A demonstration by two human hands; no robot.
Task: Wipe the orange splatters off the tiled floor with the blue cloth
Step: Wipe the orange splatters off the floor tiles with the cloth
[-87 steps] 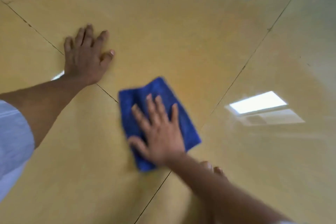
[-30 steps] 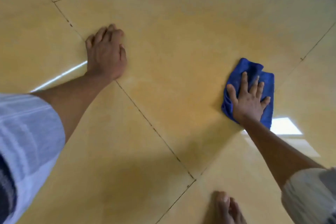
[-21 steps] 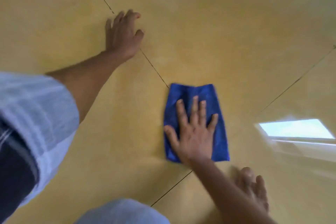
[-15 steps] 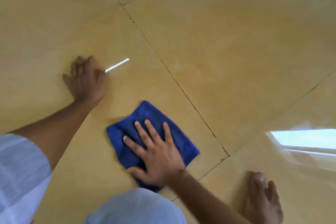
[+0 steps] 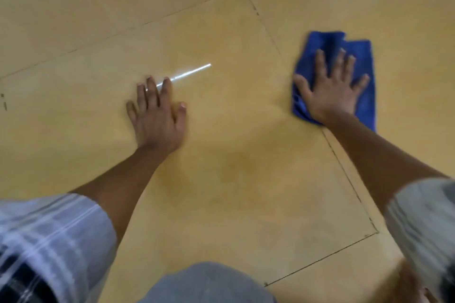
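I have my right hand (image 5: 331, 88) spread flat on the blue cloth (image 5: 364, 61) at two o'clock, fingers straight to press a wide patch onto the floor (image 5: 73, 7). My left hand (image 5: 158, 115) lies open at ten o'clock, bracing me (splatters too faint to place).

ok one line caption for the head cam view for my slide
Right hand presses a blue cloth flat on the tiled floor; left hand braces.
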